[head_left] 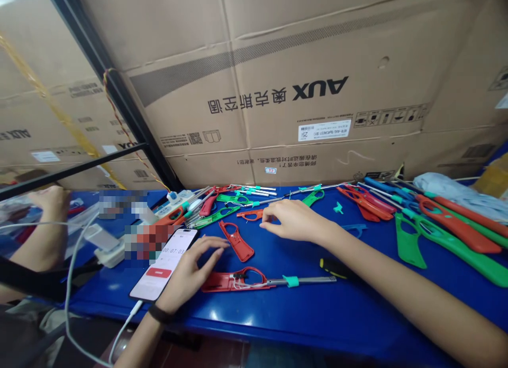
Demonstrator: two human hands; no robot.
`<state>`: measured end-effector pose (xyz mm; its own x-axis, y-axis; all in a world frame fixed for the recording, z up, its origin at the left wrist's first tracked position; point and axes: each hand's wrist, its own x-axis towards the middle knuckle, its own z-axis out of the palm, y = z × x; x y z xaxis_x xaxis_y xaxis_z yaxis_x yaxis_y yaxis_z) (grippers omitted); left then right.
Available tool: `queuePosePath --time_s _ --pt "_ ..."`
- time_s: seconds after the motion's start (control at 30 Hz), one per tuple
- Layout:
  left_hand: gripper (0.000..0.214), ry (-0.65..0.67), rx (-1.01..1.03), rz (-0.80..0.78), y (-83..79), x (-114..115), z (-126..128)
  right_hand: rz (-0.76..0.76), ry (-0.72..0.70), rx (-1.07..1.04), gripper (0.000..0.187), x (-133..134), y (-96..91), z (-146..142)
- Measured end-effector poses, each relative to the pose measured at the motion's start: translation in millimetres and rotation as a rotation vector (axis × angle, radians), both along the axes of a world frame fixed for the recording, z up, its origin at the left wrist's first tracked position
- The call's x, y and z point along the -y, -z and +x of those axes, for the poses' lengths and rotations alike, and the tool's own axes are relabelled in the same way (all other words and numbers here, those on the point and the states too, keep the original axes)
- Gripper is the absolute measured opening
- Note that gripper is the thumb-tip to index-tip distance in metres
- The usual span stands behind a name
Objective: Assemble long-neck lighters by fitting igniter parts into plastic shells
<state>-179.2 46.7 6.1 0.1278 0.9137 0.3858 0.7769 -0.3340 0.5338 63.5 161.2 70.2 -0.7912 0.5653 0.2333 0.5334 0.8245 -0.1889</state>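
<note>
Head view: just right of the phone [164,270], the left hand [190,273] lies flat and spread open, touching the red lighter body [238,279] on the desk [278,310]. Farther right of the phone, the right hand [291,220] pinches the orange piece [251,214]. A light fingertip grip at its end seems best.

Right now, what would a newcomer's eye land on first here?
Red and green plastic handles with thin metal rods litter the bright blue tabletop, thickest at right. Behind looms a brown cardboard box printed AUX upside down. Nearer, the left hand lies beside a white smartphone showing a timer; the right hand reaches to a small orange plastic handle shell.
</note>
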Motion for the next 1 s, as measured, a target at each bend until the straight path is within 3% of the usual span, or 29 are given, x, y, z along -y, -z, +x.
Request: queuePosePath --time_s 0.1,0.23,0.4,0.7,1.0 --pt "0.021 -0.105 -0.035 0.106 8.3 -13 -16 0.007 0.043 -0.001 0.021 -12 0.4 2" --pt "0.025 -0.199 -0.113 0.216 14.8 -15 -24 -0.031 0.192 -0.016 0.021 -32 -5.4 20" --pt "0.025 -0.191 -0.205 0.245 18.1 -11 -24 -0.047 0.321 -0.032 0.023 -56 -10.5 45" --pt "0.033 -0.116 -0.295 0.213 20.9 -13 -25 -0.211 0.272 0.157 0.016 -72 8.0 52" --pt "0.03 -0.107 -0.269 0.226 17.6 -13 -22 -0.313 0.286 0.281 0.031 -71 16.2 46"
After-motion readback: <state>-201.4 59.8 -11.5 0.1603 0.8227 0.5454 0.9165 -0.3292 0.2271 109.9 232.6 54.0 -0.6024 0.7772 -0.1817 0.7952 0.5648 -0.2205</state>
